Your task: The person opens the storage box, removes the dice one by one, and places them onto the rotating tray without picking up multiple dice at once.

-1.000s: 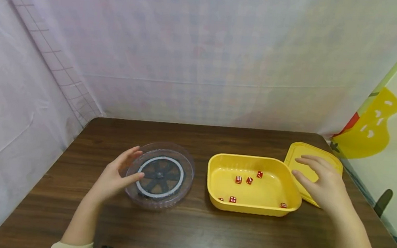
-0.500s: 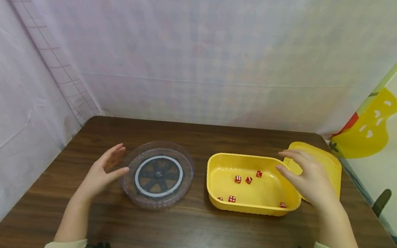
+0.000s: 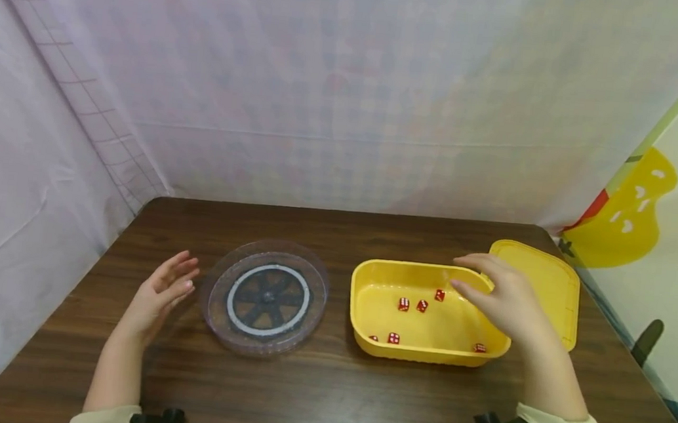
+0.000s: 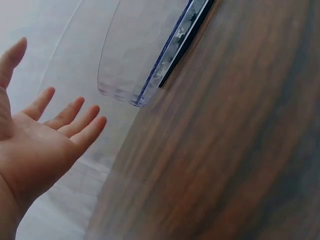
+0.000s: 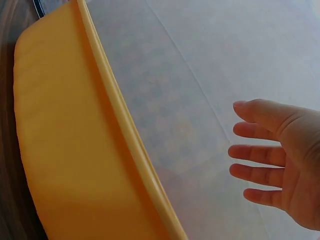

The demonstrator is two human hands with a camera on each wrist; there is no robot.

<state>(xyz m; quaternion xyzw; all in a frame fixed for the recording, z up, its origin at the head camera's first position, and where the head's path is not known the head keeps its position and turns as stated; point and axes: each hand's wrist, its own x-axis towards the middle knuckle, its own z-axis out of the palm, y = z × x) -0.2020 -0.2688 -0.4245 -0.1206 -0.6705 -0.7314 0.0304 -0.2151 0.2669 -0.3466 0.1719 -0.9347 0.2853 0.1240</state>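
High behind the yellow tub (image 3: 423,356), first and largest, a pale cloth (image 3: 326,88). Beneath the tub, a dark wood-grained table (image 3: 308,399). Now the tub itself: upright, wide at the top. Near it on its left, a clear round dish (image 3: 264,349). Behind and right of the tub, a yellow lid (image 3: 543,285), off, contact with the tub too hidden to call. Back left of the tub, a dark spoked disc (image 3: 269,297), in or under the dish, impossible to tell which.

On to the hands! Farthest left of the tub, beyond the dish, the left hand (image 3: 156,296): wide, nothing held, apart from the dish. Above the tub's right end, the right hand (image 3: 508,299): wide between thumb and fingers, nothing held, apart from the rim.

Smallest of all, red dice (image 3: 403,304): six visible, all inside the tub, three towards its back, three along its front.

And the danger? Possibly a knocked tub rim, from too low a sweep by the right hand: dice jolted into the corners. Or perhaps a dropped die, from an off-centre pinch on so small a cube.
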